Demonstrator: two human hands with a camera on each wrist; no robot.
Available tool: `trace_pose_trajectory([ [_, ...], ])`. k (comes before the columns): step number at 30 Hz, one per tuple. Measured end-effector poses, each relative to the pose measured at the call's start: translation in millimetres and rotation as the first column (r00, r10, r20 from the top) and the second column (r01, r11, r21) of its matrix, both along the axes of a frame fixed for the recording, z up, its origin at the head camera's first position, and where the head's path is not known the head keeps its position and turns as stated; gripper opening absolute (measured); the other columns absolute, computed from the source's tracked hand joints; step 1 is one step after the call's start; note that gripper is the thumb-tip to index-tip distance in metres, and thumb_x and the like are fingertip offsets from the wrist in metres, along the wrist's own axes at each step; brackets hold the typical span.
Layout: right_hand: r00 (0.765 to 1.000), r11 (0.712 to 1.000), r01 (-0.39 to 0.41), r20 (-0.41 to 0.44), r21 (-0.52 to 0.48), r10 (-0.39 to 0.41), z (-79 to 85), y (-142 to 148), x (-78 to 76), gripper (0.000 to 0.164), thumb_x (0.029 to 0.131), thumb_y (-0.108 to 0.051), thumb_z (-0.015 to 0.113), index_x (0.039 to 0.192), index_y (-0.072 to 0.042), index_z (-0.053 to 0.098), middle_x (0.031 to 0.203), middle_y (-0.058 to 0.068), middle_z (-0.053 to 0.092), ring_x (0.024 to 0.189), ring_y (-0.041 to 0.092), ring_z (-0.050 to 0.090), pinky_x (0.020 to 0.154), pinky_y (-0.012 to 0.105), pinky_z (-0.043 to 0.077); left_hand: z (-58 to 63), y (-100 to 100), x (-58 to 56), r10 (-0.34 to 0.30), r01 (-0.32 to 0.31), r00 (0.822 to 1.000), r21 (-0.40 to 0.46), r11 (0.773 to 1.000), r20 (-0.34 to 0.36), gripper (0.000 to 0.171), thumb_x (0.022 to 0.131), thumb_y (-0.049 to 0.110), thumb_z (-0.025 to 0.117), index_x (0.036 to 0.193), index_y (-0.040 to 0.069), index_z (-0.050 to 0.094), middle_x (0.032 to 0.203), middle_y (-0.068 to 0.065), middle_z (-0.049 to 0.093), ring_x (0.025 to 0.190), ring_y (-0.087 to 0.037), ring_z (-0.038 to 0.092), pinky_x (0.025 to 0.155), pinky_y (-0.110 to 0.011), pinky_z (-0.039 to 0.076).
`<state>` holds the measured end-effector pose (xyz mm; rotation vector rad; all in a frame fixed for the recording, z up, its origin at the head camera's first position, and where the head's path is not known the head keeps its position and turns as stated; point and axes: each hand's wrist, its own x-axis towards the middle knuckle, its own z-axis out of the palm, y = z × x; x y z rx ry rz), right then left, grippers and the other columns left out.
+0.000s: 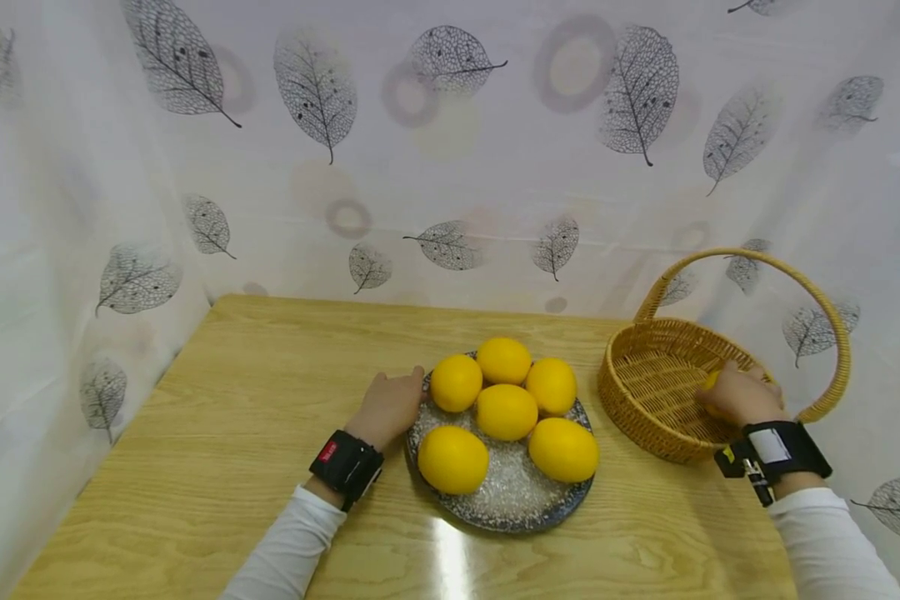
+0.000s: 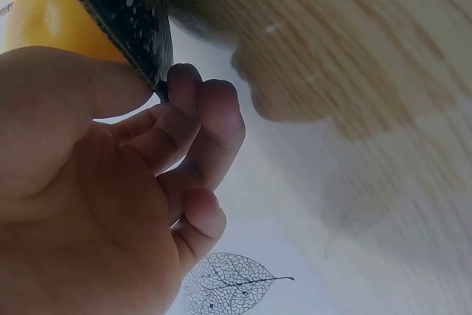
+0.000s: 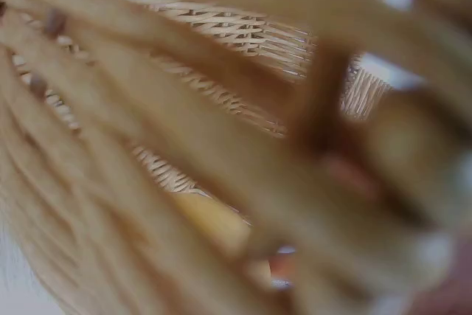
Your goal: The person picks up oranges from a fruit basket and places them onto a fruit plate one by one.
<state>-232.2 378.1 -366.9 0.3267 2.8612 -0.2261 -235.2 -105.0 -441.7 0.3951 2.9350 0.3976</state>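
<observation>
A dark speckled plate (image 1: 510,500) bears several yellow lemons (image 1: 507,412). My left hand (image 1: 390,406) is at the plate's left edge; in the left wrist view, its thumb and curled fingers (image 2: 214,130) pinch the rim. To the right stands a wicker basket (image 1: 663,383) with a tall arched handle. My right hand (image 1: 746,396) reaches inside it, near the right wall, with its fingers round a lemon (image 1: 711,392) that is mostly hidden. Blurred wicker strands fill the right wrist view, and a yellow patch of the lemon (image 3: 210,219) shows through them.
The basket's handle (image 1: 832,321) arches over and behind my right hand. A wooden table (image 1: 270,375) carries the plate and the basket. Behind and at the sides hangs a pale curtain (image 1: 435,175) with a leaf print.
</observation>
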Motion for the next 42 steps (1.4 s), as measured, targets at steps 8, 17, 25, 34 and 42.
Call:
trace_pose_trajectory([
  [8,0.990,0.989,-0.107,0.076,-0.106,0.115,-9.0,-2.6,3.3,0.101,0.091,-0.038,0.070,0.148,0.022,0.013,0.108,0.048,0.032,0.084,0.042,0.053,0.067,0.044,0.050,-1.1,-0.2,1.6,0.001,-0.001,1.000,0.014,1.000,0.018,0.043,0.107,0.017,0.048,0.146,-0.001,0.047,0.122,-0.017,0.074,0.125,-0.031,0.067,0.120,-0.060,0.033],
  [17,0.989,0.988,-0.138,0.038,-0.063,0.141,-10.7,-8.9,6.8,0.095,0.091,-0.036,0.070,0.147,0.021,0.018,0.111,0.051,0.032,0.083,0.042,0.053,0.065,0.045,0.050,-2.2,0.0,1.7,0.014,-0.015,0.999,0.017,1.000,0.035,0.042,0.108,0.009,0.042,0.149,-0.001,0.043,0.127,-0.016,0.072,0.130,-0.031,0.063,0.122,-0.059,0.030],
  [25,0.990,0.989,-0.139,0.001,-0.058,0.139,-9.0,-11.9,9.3,0.095,0.091,-0.032,0.069,0.148,0.022,0.017,0.113,0.053,0.031,0.084,0.045,0.052,0.064,0.045,0.050,0.3,0.2,1.9,0.005,-0.005,1.000,-0.006,1.000,0.006,0.039,0.107,0.010,0.046,0.145,-0.001,0.047,0.123,-0.017,0.074,0.125,-0.032,0.067,0.118,-0.060,0.034],
  [34,0.989,0.986,-0.145,-0.042,-0.076,0.142,-15.9,-4.0,7.4,0.092,0.087,-0.033,0.074,0.146,0.017,0.024,0.110,0.047,0.035,0.086,0.045,0.053,0.063,0.042,0.050,0.3,-0.3,1.4,-0.017,0.017,1.000,-0.009,1.000,-0.018,0.038,0.107,0.012,0.047,0.142,-0.002,0.049,0.120,-0.017,0.075,0.121,-0.031,0.069,0.116,-0.059,0.037],
  [42,0.983,0.975,-0.178,-0.067,-0.131,0.171,-16.4,-3.4,2.6,0.088,0.086,-0.034,0.074,0.146,0.013,0.030,0.119,0.046,0.036,0.096,0.049,0.051,0.064,0.043,0.051,3.3,-1.3,4.0,-0.011,0.011,1.000,0.007,1.000,-0.008,0.042,0.107,0.013,0.046,0.146,-0.002,0.047,0.124,-0.018,0.073,0.124,-0.031,0.067,0.119,-0.059,0.035],
])
